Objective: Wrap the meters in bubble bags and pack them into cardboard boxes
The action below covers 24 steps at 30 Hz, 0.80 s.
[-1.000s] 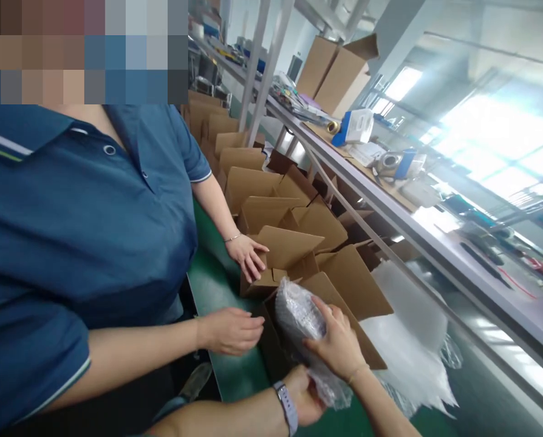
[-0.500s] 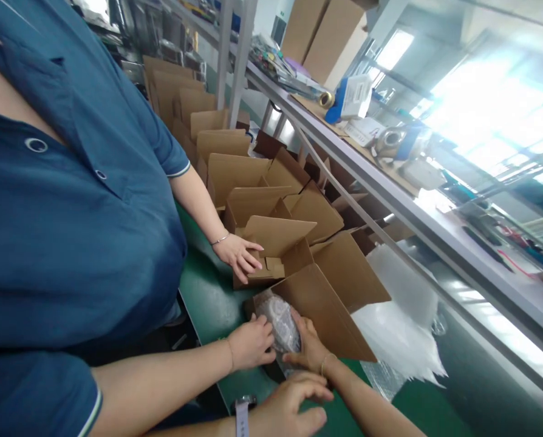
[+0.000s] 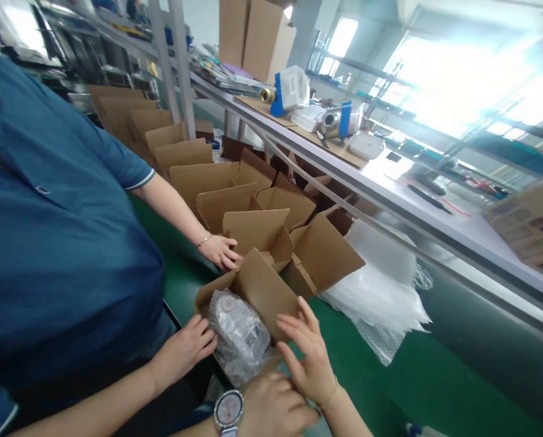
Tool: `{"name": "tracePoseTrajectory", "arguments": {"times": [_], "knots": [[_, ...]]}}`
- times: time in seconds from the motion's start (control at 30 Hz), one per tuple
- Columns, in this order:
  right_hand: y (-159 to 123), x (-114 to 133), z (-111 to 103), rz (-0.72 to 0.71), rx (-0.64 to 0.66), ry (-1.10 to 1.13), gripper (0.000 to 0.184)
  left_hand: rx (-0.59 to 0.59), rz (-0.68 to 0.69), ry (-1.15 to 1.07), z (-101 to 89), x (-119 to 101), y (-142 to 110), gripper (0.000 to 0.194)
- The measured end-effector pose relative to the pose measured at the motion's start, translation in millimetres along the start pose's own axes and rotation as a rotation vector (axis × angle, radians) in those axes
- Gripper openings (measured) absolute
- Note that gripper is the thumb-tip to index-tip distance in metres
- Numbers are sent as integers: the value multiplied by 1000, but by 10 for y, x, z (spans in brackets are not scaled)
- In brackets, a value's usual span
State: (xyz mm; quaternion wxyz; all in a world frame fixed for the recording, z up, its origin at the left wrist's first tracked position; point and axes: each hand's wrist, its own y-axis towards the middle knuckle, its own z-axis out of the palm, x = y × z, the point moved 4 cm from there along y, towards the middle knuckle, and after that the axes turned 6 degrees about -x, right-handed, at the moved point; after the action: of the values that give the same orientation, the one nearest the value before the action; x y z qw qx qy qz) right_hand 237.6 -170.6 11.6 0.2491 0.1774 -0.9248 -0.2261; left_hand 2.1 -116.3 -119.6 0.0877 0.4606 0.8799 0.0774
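At the bottom edge the left hand [image 3: 271, 409], a watch [image 3: 228, 411] on its wrist, lies low beneath the bubble-wrapped item [image 3: 239, 335], and whether its fingers close on the wrap cannot be told; the right hand [image 3: 308, 358] is open, fingers spread flat against the outer flap of the open carton [image 3: 257, 290]. The wrapped item, a lumpy bundle in clear, shiny bubble film with a round pale face showing through, sits half inside that carton's mouth and juts out toward the viewer. A co-worker in a blue polo shirt [image 3: 57, 243] stands on the left; one co-worker's hand [image 3: 186, 347] touches the carton's near-left corner just beside the bundle, the other co-worker's hand [image 3: 221, 250] rests on the next box back. Behind runs a row of open brown corrugated boxes [image 3: 217, 182], flaps raised at stiff angles, packed closely one after another on the green worktop [image 3: 412, 376]. To the right of the cartons lies a loose heap of clear bubble wrap sheets [image 3: 381, 291], ragged at its edge, with bare green surface beyond it. Farther off, a long grey shelf [image 3: 390, 194] carries small blue-and-white devices [image 3: 292, 91] and tall cartons [image 3: 253, 36].
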Motion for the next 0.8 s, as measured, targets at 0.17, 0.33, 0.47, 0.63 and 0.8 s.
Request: {"name": "tracePoseTrajectory", "arguments": {"times": [0.17,0.33,0.47,0.63,0.8], "knots": [[388,-597,-136,391,-103,-154,40,-63,-54,-113,-313,-683,197,35],[57,-1318,-18,623,223,-335,43,-140,111,-264,-683,-1239,411,44],[-512,-1350,-213,585,244,-343,38,-176,234,-197,-800,-1525,695,44],[-1463,-1188,-978,574,141,-343,31,-118,228,-146,-462,-2021,1291,31],[-2819,-1083,-1709,1039,-270,-821,79,149,165,-66,305,-2267,1791,48]]}}
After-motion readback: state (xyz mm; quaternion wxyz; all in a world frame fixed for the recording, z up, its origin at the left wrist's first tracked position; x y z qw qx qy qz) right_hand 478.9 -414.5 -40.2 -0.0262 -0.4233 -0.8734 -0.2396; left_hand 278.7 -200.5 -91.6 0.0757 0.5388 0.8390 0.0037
